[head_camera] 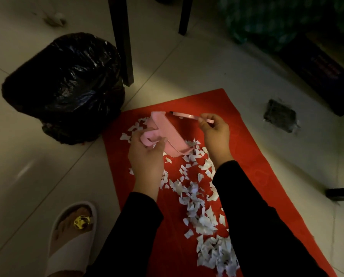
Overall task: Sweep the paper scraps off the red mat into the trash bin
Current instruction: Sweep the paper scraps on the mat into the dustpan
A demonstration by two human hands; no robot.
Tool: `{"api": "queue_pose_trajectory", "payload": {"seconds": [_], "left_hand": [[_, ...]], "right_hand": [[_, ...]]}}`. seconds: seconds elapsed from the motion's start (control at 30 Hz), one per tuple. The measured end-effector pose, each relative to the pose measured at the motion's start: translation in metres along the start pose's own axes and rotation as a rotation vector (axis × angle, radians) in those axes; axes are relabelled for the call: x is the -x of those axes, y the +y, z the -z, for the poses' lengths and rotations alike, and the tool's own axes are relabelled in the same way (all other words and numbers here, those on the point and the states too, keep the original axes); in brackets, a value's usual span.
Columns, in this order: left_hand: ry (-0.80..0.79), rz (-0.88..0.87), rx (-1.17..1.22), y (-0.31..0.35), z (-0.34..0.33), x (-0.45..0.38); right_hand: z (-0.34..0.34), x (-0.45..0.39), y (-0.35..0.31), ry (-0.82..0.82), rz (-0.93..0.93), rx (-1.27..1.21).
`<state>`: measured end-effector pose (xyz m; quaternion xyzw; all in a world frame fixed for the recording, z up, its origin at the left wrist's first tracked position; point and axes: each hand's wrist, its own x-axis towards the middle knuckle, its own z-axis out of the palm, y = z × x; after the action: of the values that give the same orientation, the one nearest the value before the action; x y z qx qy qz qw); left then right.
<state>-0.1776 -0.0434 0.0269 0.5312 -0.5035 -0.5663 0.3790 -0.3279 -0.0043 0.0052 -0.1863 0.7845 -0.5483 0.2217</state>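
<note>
Your left hand (145, 154) grips the pink dustpan (167, 134) by its handle, tilted above the red mat (247, 156). Your right hand (214, 130) pinches a slim pink brush (189, 116) — held just beyond the dustpan. White scraps (199, 196) lie scattered over the mat; the black-lined bin (67, 86) stands beside its far-left corner.

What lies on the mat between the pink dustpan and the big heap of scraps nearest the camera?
In the head view, a loose trail of white paper scraps covers the red mat between the pink dustpan and the near heap.
</note>
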Motion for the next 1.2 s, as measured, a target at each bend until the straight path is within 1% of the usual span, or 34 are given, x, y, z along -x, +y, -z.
{"api": "queue_pose_trajectory", "payload": {"seconds": [0.23, 0.4, 0.53, 0.73, 0.8, 0.93, 1.1, 1.2], "left_hand": [[0.022, 0.024, -0.008, -0.008, 0.001, -0.017], [0.033, 0.022, -0.031, -0.012, 0.003, -0.022], [0.047, 0.034, -0.031, -0.016, 0.005, -0.022], [0.054, 0.041, -0.010, -0.012, 0.006, -0.019], [0.052, 0.043, -0.009, -0.012, 0.008, -0.017], [0.047, 0.035, -0.027, -0.014, 0.010, -0.015], [0.046, 0.026, -0.012, -0.013, 0.011, -0.012], [0.048, 0.022, -0.019, -0.011, 0.012, -0.011]], "right_hand": [[-0.026, -0.030, 0.004, 0.007, 0.039, 0.082], [-0.030, -0.036, 0.012, -0.097, 0.038, 0.232], [-0.019, -0.030, 0.003, -0.106, 0.055, 0.298], [-0.011, -0.028, -0.014, -0.007, 0.085, 0.172], [-0.018, -0.028, -0.014, -0.023, 0.096, 0.186], [-0.024, -0.021, 0.002, -0.085, 0.026, 0.278], [-0.009, -0.005, 0.000, -0.058, -0.016, 0.245], [-0.008, -0.002, -0.008, -0.018, 0.022, 0.219]]}}
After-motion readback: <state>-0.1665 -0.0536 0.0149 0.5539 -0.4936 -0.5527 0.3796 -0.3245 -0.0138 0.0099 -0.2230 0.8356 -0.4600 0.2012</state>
